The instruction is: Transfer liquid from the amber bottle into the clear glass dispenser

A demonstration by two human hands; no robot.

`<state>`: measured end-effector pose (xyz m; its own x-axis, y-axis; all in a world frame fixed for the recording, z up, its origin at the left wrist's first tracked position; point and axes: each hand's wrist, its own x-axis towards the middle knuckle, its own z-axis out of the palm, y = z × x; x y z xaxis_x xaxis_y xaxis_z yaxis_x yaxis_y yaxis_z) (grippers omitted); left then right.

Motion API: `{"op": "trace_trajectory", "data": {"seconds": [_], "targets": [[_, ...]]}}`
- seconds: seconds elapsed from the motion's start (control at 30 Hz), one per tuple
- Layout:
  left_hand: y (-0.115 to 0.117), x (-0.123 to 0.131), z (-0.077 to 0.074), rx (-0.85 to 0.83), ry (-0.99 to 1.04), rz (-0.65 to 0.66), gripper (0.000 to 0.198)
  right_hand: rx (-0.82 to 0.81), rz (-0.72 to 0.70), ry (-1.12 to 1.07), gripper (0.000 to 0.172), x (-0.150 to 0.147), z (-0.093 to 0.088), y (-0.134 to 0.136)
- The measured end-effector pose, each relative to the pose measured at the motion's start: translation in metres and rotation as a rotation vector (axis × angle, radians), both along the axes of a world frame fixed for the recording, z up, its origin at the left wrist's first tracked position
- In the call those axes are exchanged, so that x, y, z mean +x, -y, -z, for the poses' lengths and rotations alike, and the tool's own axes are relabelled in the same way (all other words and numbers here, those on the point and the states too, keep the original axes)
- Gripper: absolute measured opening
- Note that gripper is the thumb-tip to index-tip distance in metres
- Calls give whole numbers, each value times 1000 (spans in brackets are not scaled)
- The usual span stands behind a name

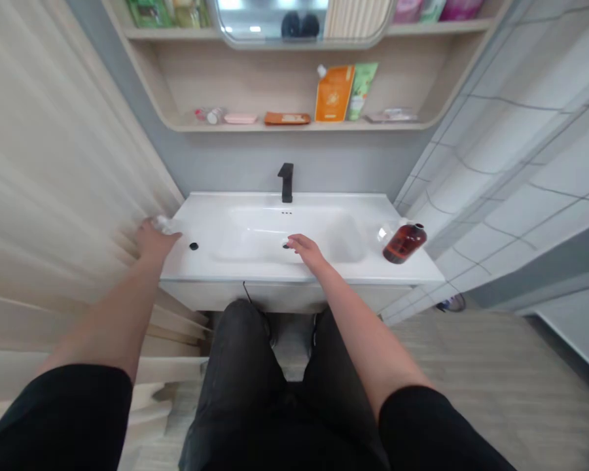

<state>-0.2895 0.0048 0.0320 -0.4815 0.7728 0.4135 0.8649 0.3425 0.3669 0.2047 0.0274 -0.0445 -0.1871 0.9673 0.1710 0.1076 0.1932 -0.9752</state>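
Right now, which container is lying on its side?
The amber bottle on the right of the white basin lies on its side; the orange pouch and green tube stand upright on the shelf.

text: none legible | orange pouch [334, 93] | green tube [362, 90] | labels blurred

Black short sleeves [53, 418], seemingly dark jeans [240, 366].
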Motion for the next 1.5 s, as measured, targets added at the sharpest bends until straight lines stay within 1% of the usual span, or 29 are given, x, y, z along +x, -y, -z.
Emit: {"op": "trace_trajectory", "data": {"seconds": [0.03, 0.07, 0.1, 0.13, 0.2, 0.27, 0.33, 0.43, 0.57, 0.63, 0.67, 0.73, 0.8, 0.83, 0.9, 0.93, 0.97, 1.03, 1.07, 1.1, 1.17, 1.2, 1.23, 1.27, 1.3, 1.37, 1.43, 1.5], "targets": [[5, 8, -2, 26, -48, -45, 68, 0, 4, -8, 49, 0, 0, 0], [9, 16, -2, 102, -50, -35, 64, -3, 6, -17, 49, 0, -1, 1], [13, 24, -1, 119, -79, 9, 57, -7, 6, -25, 49, 0, -1, 1], [17, 33, 2, 101, -106, 95, 49, -11, 2, -33, 48, 0, -1, 1], [22, 46, 11, -14, -117, 257, 42, -13, -2, -43, 48, 0, -1, 1], [24, 54, 22, -151, -120, 318, 41, -6, 0, -42, 47, 0, -2, 2], [25, 55, 31, -236, -137, 307, 40, 2, 4, -30, 47, 0, -3, 3], [32, 43, 36, -274, -142, 248, 40, 6, 11, -7, 47, -1, -4, 3], [46, 22, 34, -289, -101, 149, 41, 2, 6, -2, 46, -1, -2, 1], [53, 22, 30, -251, -88, 145, 42, 10, 6, -4, 44, -1, -3, 0], [56, 26, 27, -197, -94, 153, 44, 22, 14, 1, 42, -2, -4, 0], [59, 46, 21, -37, -120, 181, 47, 66, 50, 28, 37, -3, -10, 4], [58, 79, 17, 96, -142, 261, 45, 137, 111, 68, 31, -4, -20, 12], [56, 99, 16, 112, -147, 336, 43, 179, 149, 87, 30, -4, -26, 18], [48, 140, 20, 64, -158, 541, 42, 283, 242, 128, 29, 5, -36, 34], [42, 159, 25, 30, -158, 625, 42, 342, 301, 154, 28, 14, -40, 43], [37, 176, 30, -1, -149, 680, 43, 402, 374, 187, 28, 28, -43, 53], [26, 200, 43, -61, -114, 718, 47, 511, 571, 273, 26, 67, -45, 73], [22, 208, 49, -94, -98, 718, 49, 538, 693, 317, 26, 92, -45, 82], [18, 212, 55, -129, -88, 716, 51, 544, 814, 358, 30, 119, -44, 89], [15, 214, 62, -187, -84, 709, 55, 488, 1060, 402, 41, 176, -41, 99], [14, 213, 64, -205, -85, 705, 57, 438, 1156, 412, 50, 202, -40, 101], [14, 211, 64, -215, -84, 700, 58, 392, 1211, 417, 63, 225, -38, 100], [15, 210, 64, -221, -83, 694, 59, 355, 1225, 414, 78, 245, -36, 98], [16, 210, 63, -226, -81, 688, 59, 319, 1209, 403, 92, 260, -34, 93], [19, 210, 60, -237, -76, 673, 58, 250, 1139, 375, 115, 277, -31, 81], [21, 211, 58, -247, -66, 650, 57, 182, 1048, 360, 125, 280, -30, 68], [23, 213, 55, -255, -52, 628, 56, 123, 983, 386, 123, 277, -31, 61]]}}
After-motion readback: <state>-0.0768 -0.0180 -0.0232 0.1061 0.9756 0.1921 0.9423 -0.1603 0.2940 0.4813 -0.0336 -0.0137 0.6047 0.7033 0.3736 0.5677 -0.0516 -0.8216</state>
